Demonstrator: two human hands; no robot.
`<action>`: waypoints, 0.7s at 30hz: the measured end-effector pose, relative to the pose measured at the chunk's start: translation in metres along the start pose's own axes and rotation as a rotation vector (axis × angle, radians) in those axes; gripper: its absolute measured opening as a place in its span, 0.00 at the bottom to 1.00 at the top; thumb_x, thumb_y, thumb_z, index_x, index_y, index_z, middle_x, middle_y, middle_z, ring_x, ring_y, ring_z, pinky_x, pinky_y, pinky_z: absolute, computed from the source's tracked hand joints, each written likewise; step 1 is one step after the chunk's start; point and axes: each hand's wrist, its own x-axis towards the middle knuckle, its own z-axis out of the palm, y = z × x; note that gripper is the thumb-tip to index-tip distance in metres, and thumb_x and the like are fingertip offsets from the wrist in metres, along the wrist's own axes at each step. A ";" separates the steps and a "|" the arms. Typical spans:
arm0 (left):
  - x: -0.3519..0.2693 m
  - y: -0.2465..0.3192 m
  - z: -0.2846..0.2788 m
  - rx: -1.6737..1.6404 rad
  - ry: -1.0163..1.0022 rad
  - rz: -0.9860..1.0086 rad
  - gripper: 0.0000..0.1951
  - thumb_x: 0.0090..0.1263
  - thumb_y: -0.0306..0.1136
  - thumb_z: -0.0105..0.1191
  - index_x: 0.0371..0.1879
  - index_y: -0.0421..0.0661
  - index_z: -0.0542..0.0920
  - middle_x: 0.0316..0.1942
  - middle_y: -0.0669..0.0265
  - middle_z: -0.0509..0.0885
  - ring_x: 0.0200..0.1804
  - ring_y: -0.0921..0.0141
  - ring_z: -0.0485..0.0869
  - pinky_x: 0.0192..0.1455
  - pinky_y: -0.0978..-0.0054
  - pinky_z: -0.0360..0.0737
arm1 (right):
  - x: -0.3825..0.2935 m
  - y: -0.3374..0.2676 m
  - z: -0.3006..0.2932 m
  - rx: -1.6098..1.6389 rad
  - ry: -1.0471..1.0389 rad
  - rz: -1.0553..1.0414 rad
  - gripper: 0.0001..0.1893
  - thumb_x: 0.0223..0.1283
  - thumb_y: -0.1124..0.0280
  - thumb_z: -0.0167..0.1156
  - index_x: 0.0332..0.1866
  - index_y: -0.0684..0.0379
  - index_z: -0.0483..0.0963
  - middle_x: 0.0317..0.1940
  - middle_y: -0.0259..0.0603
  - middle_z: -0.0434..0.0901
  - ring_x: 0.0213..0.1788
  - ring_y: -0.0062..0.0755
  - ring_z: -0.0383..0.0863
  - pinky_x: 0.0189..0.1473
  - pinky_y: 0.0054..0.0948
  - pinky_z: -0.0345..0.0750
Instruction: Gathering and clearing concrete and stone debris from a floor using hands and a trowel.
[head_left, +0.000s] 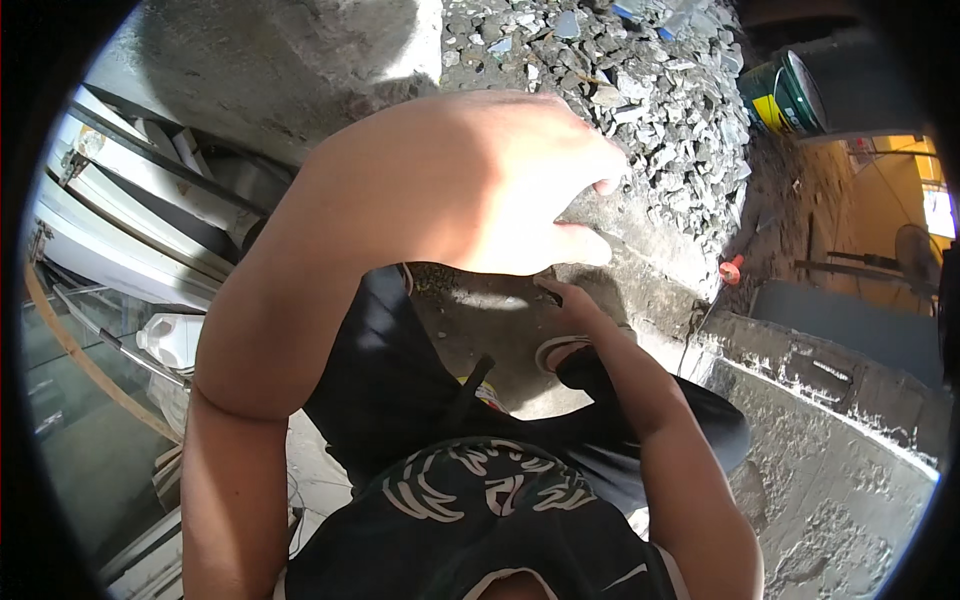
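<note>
My left hand is raised close to the camera, in bright sunlight. Its thumb stands apart from the curled fingers, and I see nothing in the gap between them. Lower down, my right hand reaches over the concrete floor beside a sandalled foot. A small dark patch shows by its fingers, but the left hand partly covers them, so what they hold is unclear. Beyond both hands lies a pile of broken stone rubble and shards. A dark handle-like bar shows between my legs, above a partly hidden container.
A green bucket lies tilted at the upper right. Near the rubble's edge is a red object. A rough concrete ledge runs along the right. On the left stand white frames and a white plastic jug.
</note>
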 end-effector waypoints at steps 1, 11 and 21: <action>-0.002 0.003 -0.005 0.002 -0.004 0.000 0.21 0.68 0.45 0.68 0.54 0.46 0.83 0.34 0.59 0.86 0.38 0.60 0.85 0.46 0.63 0.82 | -0.005 -0.011 -0.006 0.029 -0.050 0.026 0.38 0.55 0.74 0.63 0.76 0.42 0.70 0.63 0.52 0.81 0.64 0.53 0.81 0.68 0.41 0.76; 0.005 0.016 -0.004 -0.043 -0.220 -0.101 0.21 0.68 0.44 0.67 0.54 0.45 0.81 0.37 0.59 0.85 0.40 0.60 0.85 0.42 0.61 0.80 | -0.035 -0.014 -0.026 -0.051 0.063 0.313 0.31 0.58 0.63 0.67 0.70 0.42 0.75 0.56 0.53 0.84 0.59 0.54 0.83 0.61 0.43 0.80; 0.005 0.014 0.012 -0.060 -0.229 -0.121 0.21 0.65 0.43 0.70 0.52 0.45 0.83 0.35 0.62 0.84 0.39 0.63 0.83 0.44 0.66 0.80 | -0.052 0.089 -0.067 -0.259 0.200 0.777 0.28 0.64 0.63 0.58 0.71 0.38 0.74 0.64 0.49 0.81 0.66 0.50 0.79 0.67 0.43 0.77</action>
